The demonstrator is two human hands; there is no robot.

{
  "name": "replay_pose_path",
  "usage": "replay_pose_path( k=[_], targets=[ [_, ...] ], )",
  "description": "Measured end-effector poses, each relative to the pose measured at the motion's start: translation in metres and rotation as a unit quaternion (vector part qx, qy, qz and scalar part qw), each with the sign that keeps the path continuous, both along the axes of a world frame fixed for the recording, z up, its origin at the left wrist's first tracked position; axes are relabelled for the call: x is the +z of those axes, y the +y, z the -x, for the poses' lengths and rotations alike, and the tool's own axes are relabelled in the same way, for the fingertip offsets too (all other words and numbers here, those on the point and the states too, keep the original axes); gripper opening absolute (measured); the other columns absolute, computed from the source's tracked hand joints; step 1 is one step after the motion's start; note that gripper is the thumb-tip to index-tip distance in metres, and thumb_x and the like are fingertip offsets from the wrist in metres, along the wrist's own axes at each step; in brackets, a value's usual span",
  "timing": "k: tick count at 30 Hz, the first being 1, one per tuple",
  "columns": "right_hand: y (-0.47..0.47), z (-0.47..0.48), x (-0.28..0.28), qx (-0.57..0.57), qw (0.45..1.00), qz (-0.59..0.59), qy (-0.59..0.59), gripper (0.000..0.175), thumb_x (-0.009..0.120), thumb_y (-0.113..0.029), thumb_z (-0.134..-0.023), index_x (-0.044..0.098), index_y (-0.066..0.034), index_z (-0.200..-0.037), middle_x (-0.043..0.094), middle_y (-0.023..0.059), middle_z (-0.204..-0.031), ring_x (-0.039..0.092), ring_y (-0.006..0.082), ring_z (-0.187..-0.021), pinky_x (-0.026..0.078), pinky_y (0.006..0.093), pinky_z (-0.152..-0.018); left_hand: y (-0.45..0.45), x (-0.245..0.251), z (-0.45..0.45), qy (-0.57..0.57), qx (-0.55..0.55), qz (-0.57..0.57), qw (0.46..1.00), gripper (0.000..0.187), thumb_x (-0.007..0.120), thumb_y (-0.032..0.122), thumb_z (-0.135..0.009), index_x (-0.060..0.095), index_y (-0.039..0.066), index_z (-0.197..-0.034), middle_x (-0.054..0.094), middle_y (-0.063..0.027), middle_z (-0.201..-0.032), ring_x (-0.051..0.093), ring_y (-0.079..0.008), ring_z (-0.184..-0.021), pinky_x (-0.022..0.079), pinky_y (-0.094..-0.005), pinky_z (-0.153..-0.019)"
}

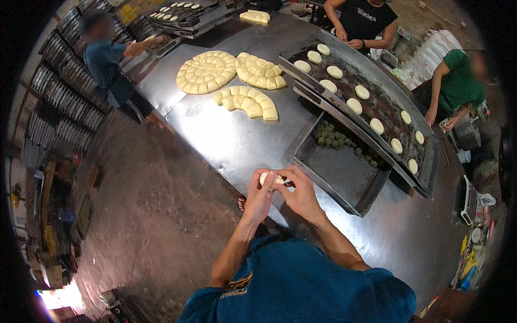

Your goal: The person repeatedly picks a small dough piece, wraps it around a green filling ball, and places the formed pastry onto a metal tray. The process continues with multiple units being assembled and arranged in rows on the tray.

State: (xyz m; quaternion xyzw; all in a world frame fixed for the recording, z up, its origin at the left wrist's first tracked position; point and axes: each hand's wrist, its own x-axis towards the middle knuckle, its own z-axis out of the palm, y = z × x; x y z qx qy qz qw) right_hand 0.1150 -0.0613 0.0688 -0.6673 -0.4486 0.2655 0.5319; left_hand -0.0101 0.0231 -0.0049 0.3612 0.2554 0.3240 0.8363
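Between my two hands, just over the near edge of the steel table (242, 139), is a small piece of pale dough (265, 179). My left hand (260, 198) cups it, thumb on top. The fingers of my right hand (299, 189) pinch its right side. Right of my hands, a metal tray (343, 177) holds many greenish filling balls (333, 135). A larger tray (430, 161) with flattened dough rounds (354, 106) overlaps it. Beyond my hands lie cut dough pieces, in a round slab (207, 72), a partial round (260, 70) and a curved strip (248, 101).
A person (107, 60) in blue reaches to a tray at the far left. Across the table are a person in black (365, 24) and a person in green (460, 82). More stacked trays (194, 22) and a dough slab (255, 16) are at the far end. Racks line the left wall.
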Motion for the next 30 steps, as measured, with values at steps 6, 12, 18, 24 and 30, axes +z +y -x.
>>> replay_pose_path(
  k=[6, 12, 18, 24, 30],
  targets=[
    [-0.001, -0.002, -0.004, 0.011, 0.997, -0.052, -0.054, 0.024, 0.078, -0.009, -0.094, 0.077, -0.0010, -0.117, 0.069, 0.0150, -0.108, 0.069, 0.0290, -0.101, 0.053, 0.0369, -0.088, 0.007, 0.022, 0.004, -0.058, -0.020, 0.064, 0.996, 0.021, 0.060, 0.032, -0.113, 0.059, 0.012, -0.119, 0.061, -0.0019, -0.121, 0.058, -0.0118, -0.114, 0.046, -0.0310, -0.099],
    [-0.006, 0.003, -0.025, 0.019, 0.995, 0.007, -0.102, 0.010, 0.075, -0.009, -0.095, 0.076, 0.0005, -0.099, 0.068, 0.0161, -0.101, 0.064, 0.0358, -0.101, 0.051, 0.0433, -0.088, 0.007, -0.014, 0.013, 0.051, -0.004, -0.147, 0.988, 0.034, 0.057, 0.036, -0.114, 0.058, 0.006, -0.130, 0.060, -0.0094, -0.140, 0.057, -0.0189, -0.127, 0.046, -0.0342, -0.109],
    [0.001, -0.031, -0.118, 0.035, 0.962, 0.028, -0.270, 0.022, 0.067, -0.021, -0.100, 0.074, -0.0006, -0.097, 0.062, 0.0217, -0.108, 0.054, 0.0403, -0.108, 0.044, 0.0508, -0.097, 0.027, -0.004, 0.090, 0.114, 0.138, -0.117, 0.977, 0.045, 0.062, 0.034, -0.111, 0.059, 0.000, -0.141, 0.059, -0.0152, -0.148, 0.055, -0.0259, -0.140, 0.043, -0.0415, -0.120],
    [0.057, -0.029, -0.096, -0.114, 0.880, 0.029, -0.459, 0.036, 0.062, -0.036, -0.101, 0.067, -0.0035, -0.116, 0.057, 0.0222, -0.113, 0.050, 0.0409, -0.111, 0.039, 0.0574, -0.099, 0.004, -0.030, 0.180, 0.187, 0.262, -0.040, 0.946, 0.039, 0.065, 0.031, -0.109, 0.062, 0.002, -0.135, 0.062, -0.0128, -0.142, 0.060, -0.0251, -0.132, 0.046, -0.0403, -0.115],
    [0.058, 0.027, -0.173, 0.000, 0.913, 0.160, -0.375, 0.047, 0.058, -0.038, -0.100, 0.062, -0.0002, -0.128, 0.060, 0.0243, -0.122, 0.054, 0.0432, -0.118, 0.042, 0.0581, -0.100, 0.035, -0.025, 0.139, 0.232, 0.196, -0.116, 0.946, 0.039, 0.065, 0.032, -0.108, 0.066, 0.000, -0.130, 0.068, -0.0116, -0.133, 0.062, -0.0210, -0.125, 0.047, -0.0389, -0.113]
  ],
)
